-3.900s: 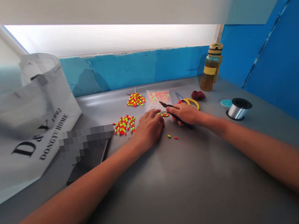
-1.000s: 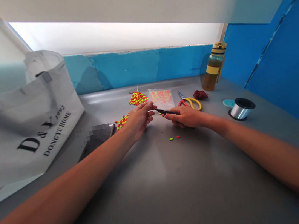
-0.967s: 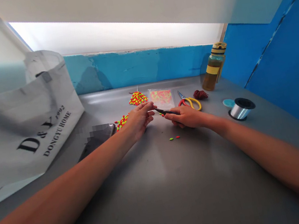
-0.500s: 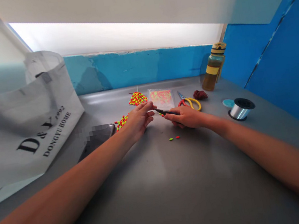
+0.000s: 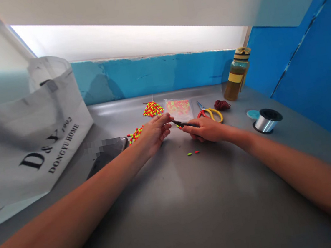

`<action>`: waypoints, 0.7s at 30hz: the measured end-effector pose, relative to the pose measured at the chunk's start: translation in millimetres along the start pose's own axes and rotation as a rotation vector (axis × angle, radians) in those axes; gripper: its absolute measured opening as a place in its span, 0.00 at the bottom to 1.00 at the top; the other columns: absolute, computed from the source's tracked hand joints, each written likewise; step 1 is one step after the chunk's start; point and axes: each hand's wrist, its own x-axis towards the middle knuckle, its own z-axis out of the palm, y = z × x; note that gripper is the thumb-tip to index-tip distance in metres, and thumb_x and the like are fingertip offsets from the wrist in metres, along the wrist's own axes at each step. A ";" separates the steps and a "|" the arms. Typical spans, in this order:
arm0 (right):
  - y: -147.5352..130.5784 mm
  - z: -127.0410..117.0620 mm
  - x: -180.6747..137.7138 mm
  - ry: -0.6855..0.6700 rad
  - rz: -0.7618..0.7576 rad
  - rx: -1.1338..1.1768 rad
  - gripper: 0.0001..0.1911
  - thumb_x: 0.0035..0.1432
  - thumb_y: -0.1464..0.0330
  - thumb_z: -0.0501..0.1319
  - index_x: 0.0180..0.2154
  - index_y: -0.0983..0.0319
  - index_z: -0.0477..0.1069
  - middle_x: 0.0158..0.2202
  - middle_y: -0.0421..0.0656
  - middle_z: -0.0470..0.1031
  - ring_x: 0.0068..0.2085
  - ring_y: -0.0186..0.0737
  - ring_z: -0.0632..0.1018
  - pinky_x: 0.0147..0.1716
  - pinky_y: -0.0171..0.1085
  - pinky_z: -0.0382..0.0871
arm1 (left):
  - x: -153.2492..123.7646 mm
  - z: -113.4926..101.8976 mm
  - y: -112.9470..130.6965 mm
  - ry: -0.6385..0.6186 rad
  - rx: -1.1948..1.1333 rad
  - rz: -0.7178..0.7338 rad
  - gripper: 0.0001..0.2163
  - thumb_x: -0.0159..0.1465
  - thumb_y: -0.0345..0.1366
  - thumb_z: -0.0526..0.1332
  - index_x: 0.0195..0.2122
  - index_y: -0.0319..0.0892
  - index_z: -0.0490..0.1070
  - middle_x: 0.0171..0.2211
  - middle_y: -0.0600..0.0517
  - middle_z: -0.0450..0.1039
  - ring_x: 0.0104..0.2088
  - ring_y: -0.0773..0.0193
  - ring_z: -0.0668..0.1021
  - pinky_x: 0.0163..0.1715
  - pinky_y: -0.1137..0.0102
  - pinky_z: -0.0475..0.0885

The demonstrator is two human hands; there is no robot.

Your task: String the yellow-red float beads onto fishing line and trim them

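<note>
My right hand (image 5: 206,129) is shut around a slim black hand tool (image 5: 182,123), whose tip points left. My left hand (image 5: 154,133) is raised, fingers extended, with its fingertips just short of that tip. A tiny red-and-green bead (image 5: 179,126) sits by the tip, though I cannot tell if it is held. Neon bead piles lie beyond my left hand (image 5: 152,109) and beside it (image 5: 135,135). Two loose beads (image 5: 192,152) rest below my hands. A clear packet of beads (image 5: 179,110) lies behind them.
Yellow-and-red scissors (image 5: 209,112), a dark red bundle (image 5: 221,105), a bottle (image 5: 236,74) and a spool of clear line (image 5: 265,121) stand at right on the steel table (image 5: 198,207). A white tote bag (image 5: 28,138) and a phone (image 5: 107,153) lie at left.
My left hand has lifted off the table and turned toward the tool tip, moving left of the bead pile it covered. My right hand still grips the tool.
</note>
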 end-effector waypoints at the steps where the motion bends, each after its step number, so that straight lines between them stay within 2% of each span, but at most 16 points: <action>1: 0.1 0.0 0.0 0.001 0.004 0.001 0.22 0.68 0.51 0.53 0.32 0.62 0.68 0.21 0.39 0.69 0.24 0.34 0.69 0.24 0.34 0.57 | 0.6 -0.3 -0.2 0.005 -0.001 -0.001 0.08 0.54 0.37 0.73 0.32 0.42 0.77 0.37 0.49 0.78 0.29 0.69 0.73 0.26 0.76 0.68; 12: -0.2 -0.3 -0.6 -0.005 -0.016 -0.005 0.24 0.67 0.48 0.53 0.33 0.62 0.69 0.22 0.38 0.69 0.25 0.34 0.69 0.25 0.34 0.57 | 1.6 -0.4 -0.3 0.009 -0.009 -0.007 0.05 0.59 0.34 0.70 0.33 0.41 0.76 0.34 0.50 0.76 0.27 0.71 0.72 0.24 0.77 0.67; 21: -4.0 -0.6 -1.9 -0.007 -0.008 -0.003 0.23 0.67 0.50 0.53 0.34 0.62 0.70 0.23 0.39 0.70 0.25 0.35 0.69 0.26 0.35 0.57 | 1.9 -1.5 -0.8 -0.004 0.003 0.010 0.08 0.56 0.37 0.72 0.33 0.41 0.75 0.35 0.49 0.76 0.28 0.70 0.71 0.24 0.76 0.66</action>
